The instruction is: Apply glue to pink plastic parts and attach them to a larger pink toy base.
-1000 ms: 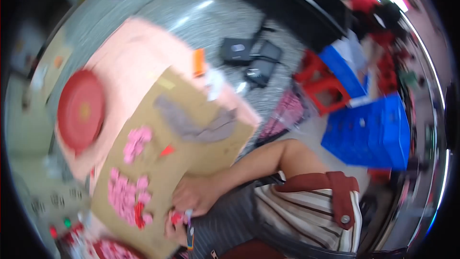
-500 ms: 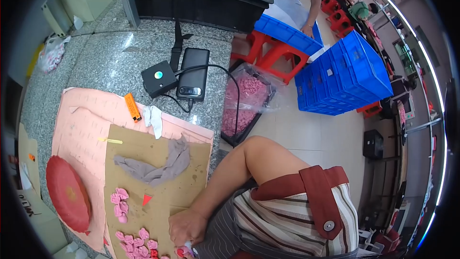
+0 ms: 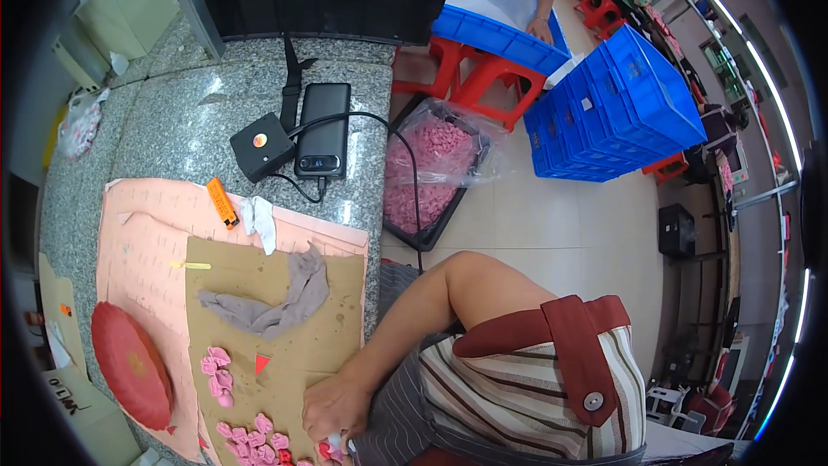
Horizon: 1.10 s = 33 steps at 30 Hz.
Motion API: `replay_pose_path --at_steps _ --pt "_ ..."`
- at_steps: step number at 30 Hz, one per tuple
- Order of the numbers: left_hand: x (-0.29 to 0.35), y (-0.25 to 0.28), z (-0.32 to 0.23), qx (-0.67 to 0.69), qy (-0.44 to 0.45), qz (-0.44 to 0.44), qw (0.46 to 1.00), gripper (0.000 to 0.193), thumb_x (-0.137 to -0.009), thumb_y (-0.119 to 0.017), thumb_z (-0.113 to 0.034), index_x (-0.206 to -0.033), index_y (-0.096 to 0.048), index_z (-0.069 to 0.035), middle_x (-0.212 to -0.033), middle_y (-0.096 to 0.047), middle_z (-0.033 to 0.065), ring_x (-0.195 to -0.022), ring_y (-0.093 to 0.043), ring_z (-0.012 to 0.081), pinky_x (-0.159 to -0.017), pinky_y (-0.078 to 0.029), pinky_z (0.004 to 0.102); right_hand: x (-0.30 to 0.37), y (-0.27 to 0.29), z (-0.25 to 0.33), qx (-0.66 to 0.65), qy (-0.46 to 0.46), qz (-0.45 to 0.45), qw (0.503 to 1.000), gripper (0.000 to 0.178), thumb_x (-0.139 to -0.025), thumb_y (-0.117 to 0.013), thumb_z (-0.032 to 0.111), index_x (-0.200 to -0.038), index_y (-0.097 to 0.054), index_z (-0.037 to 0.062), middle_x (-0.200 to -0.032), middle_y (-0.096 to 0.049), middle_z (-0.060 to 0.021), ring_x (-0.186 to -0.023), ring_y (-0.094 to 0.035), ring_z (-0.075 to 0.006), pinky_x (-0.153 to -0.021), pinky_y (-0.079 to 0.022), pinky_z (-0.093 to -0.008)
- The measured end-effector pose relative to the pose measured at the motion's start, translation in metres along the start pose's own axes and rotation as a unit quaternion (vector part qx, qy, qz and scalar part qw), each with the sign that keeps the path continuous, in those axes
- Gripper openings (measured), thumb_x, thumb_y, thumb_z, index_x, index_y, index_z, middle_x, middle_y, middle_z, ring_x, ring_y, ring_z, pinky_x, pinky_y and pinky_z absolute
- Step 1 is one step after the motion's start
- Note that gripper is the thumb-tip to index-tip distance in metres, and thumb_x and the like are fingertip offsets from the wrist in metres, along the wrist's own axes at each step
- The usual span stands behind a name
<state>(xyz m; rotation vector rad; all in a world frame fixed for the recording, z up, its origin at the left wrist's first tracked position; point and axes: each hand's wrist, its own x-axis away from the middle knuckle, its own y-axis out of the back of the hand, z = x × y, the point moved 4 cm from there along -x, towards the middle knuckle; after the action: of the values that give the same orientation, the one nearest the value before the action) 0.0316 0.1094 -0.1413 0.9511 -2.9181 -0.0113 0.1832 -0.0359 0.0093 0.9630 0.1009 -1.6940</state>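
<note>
My right hand (image 3: 332,406) is at the lower edge, its fingers curled together over the brown cardboard (image 3: 336,293). Right at its fingertips shows a small pink-and-red piece (image 3: 326,449) with something whitish beside it; the fingers partly hide it. My left hand is out of view. Left of my right hand lies a cluster of small pink moulded pieces (image 3: 250,442), a red one among them. Farther up is a smaller pink group (image 3: 217,375). A red triangular scrap (image 3: 262,364) and a crumpled grey cloth (image 3: 280,306) also rest on the cardboard.
A red scalloped plate (image 3: 131,367) sits on pink paper (image 3: 142,242) at left. Beyond are an orange cutter (image 3: 222,204), a black power bank (image 3: 323,131) with cable and a black box (image 3: 261,147). Blue crates (image 3: 608,116) and a bin of pink pieces (image 3: 423,181) stand right; another person works behind.
The view has shifted a little, so the table and crates sit slightly differently in it. My right hand stays closed in the same place, close to the pink pieces.
</note>
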Motion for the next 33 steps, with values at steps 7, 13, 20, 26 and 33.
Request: replay_pose_path --at_steps 7,13,20,26,33 --pt "0.002 0.000 0.001 0.018 0.011 -0.007 1.000 0.036 -0.083 -0.059 -0.010 -0.115 -0.052 0.006 -0.095 -0.058 0.0106 -0.079 -0.054 0.0146 -0.066 -0.045 0.0254 0.001 -0.002 -0.004 0.021 0.033 0.019 0.999 0.025 -0.054 -0.062 0.021 -0.066 -0.052 0.0010 -0.063 -0.056 -0.0147 -0.060 -0.059 -0.0341 -0.054 -0.047 -0.0429" --pt "0.008 -0.002 0.002 0.040 0.020 -0.019 0.999 0.036 -0.084 -0.058 -0.010 -0.115 -0.051 0.006 -0.095 -0.058 0.0106 -0.079 -0.054 0.0146 -0.066 -0.045 0.0254 0.001 -0.001 -0.003 0.027 0.017 0.033 0.999 0.028 -0.055 -0.064 0.024 -0.065 -0.053 0.0011 -0.063 -0.056 -0.0145 -0.061 -0.059 -0.0336 -0.054 -0.047 -0.0422" --pt "0.005 -0.001 -0.009 0.055 0.017 -0.020 0.998 0.037 -0.084 -0.058 -0.010 -0.117 -0.050 0.006 -0.095 -0.058 0.0106 -0.079 -0.054 0.0147 -0.066 -0.045 0.0254 0.002 0.004 0.002 0.054 0.018 -0.054 0.997 0.027 -0.058 -0.064 0.026 -0.063 -0.049 0.0039 -0.061 -0.054 -0.0122 -0.056 -0.056 -0.0313 -0.049 -0.043 -0.0418" --pt "0.016 0.009 -0.017 0.068 0.017 -0.033 0.997 0.038 -0.084 -0.058 -0.011 -0.117 -0.050 0.006 -0.096 -0.058 0.0106 -0.079 -0.054 0.0147 -0.065 -0.045 0.0254 0.000 -0.006 -0.004 0.015 0.042 -0.041 0.998 0.026 -0.060 -0.065 0.029 -0.062 -0.050 0.0080 -0.058 -0.053 -0.0084 -0.055 -0.056 -0.0300 -0.047 -0.042 -0.0421" --pt "0.045 -0.058 -0.138 0.006 0.095 -0.112 0.989 0.020 -0.086 -0.057 -0.005 -0.105 -0.056 0.003 -0.095 -0.054 0.0083 -0.078 -0.055 0.0141 -0.063 -0.048 0.0276 -0.011 0.036 0.019 0.138 -0.016 -0.070 0.988 0.018 -0.062 -0.057 0.023 -0.077 -0.056 0.0147 -0.074 -0.047 -0.0025 -0.066 -0.051 -0.0196 -0.049 -0.041 -0.0342"
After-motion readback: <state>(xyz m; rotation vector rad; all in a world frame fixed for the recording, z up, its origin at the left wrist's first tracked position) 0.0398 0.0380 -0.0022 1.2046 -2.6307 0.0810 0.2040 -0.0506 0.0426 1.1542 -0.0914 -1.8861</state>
